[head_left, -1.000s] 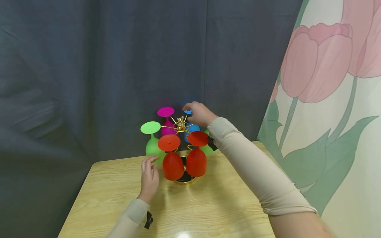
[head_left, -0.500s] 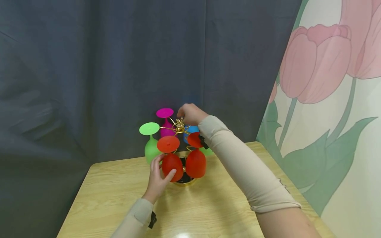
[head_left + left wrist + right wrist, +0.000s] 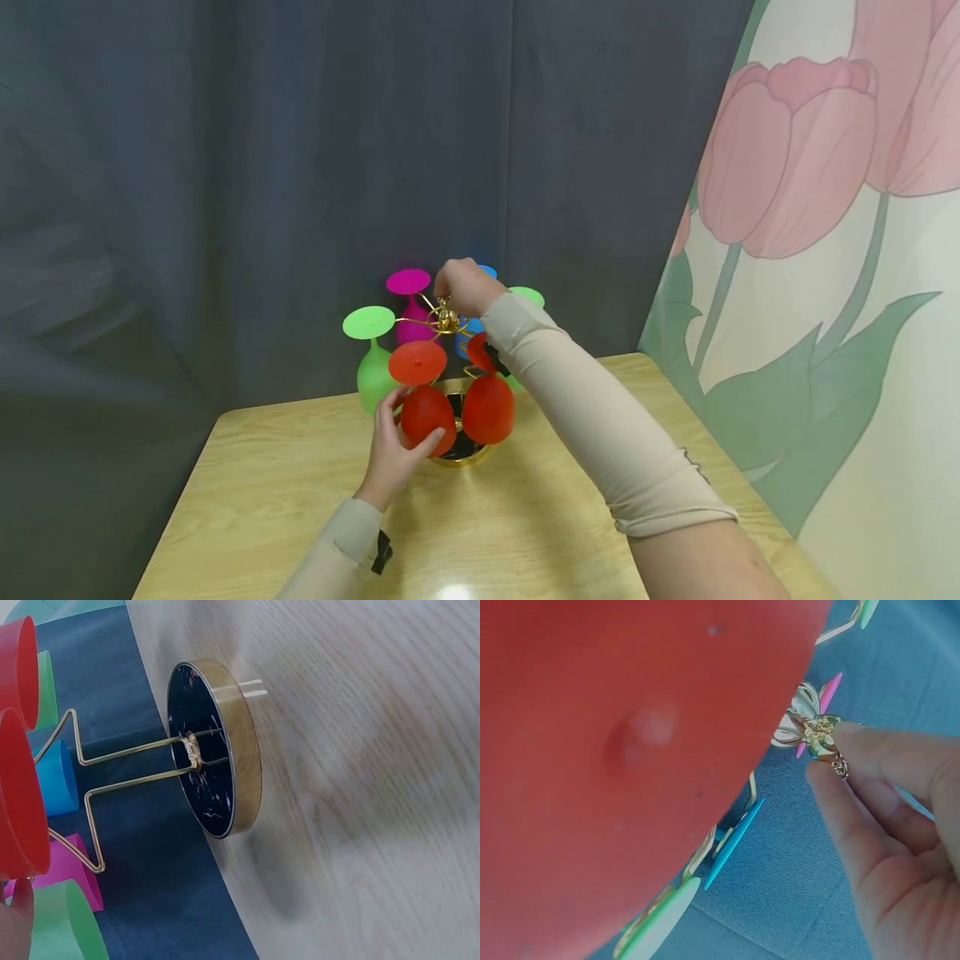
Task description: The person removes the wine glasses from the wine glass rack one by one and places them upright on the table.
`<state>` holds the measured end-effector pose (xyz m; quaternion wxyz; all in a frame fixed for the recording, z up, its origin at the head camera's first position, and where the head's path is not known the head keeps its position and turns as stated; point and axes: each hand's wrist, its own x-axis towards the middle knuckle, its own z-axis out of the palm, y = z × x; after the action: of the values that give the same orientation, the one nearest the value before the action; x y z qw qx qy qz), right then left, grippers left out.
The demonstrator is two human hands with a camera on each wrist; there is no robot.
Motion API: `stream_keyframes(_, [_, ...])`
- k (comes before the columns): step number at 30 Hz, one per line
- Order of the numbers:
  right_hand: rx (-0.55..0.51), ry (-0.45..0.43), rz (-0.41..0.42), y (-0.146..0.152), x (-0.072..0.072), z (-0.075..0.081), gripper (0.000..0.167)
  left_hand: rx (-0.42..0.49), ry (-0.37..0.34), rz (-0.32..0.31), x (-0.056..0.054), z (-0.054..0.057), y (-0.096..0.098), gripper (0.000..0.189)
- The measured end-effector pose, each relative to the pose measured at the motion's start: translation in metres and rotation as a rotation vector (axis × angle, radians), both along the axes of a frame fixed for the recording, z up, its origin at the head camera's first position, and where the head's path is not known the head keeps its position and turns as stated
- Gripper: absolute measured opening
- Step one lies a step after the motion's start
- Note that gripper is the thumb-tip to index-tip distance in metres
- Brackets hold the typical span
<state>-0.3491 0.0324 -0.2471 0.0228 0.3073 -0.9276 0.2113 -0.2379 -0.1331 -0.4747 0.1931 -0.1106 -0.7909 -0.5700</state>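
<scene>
A gold wire rack holds several coloured plastic wine glasses upside down by their feet. My left hand grips the bowl of the front left red wine glass, thumb on its near side and fingers on its left. At the top of the rack, my right hand pinches the gold knob between thumb and fingertip. Beside the gripped glass hangs a second red wine glass. Green, magenta and blue glasses hang around the far side, the blue one partly hidden by my right hand.
The rack's round base, black on top with a gold rim, stands on the light wooden table. A dark curtain hangs right behind the table. A wall with painted tulips borders the right side.
My left hand has come in from the left and taken hold of the front left red wine glass. My right hand has moved left from the blue glass's foot to the gold knob.
</scene>
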Motion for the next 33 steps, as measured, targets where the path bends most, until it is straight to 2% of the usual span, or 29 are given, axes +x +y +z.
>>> stream_keyframes(2, [0.000,0.001,-0.015,0.000,0.001,0.001,0.025,0.005,-0.002,0.000,0.000,-0.001,0.000,0.082])
stream_keyframes(11, [-0.010,-0.003,-0.054,-0.004,0.002,0.002,0.036,0.008,-0.008,0.007,0.004,-0.003,0.000,0.076])
stream_keyframes(15, [-0.002,0.002,-0.052,-0.006,0.004,0.001,0.033,0.006,-0.005,0.012,0.004,-0.003,-0.002,0.074])
stream_keyframes(24, [0.002,0.022,-0.045,-0.011,0.005,0.000,0.030,0.009,0.004,-0.002,0.006,0.001,-0.005,0.072])
stream_keyframes(33, [0.024,0.018,-0.059,-0.009,0.006,0.000,0.032,-0.004,-0.011,0.034,0.007,0.009,-0.001,0.073])
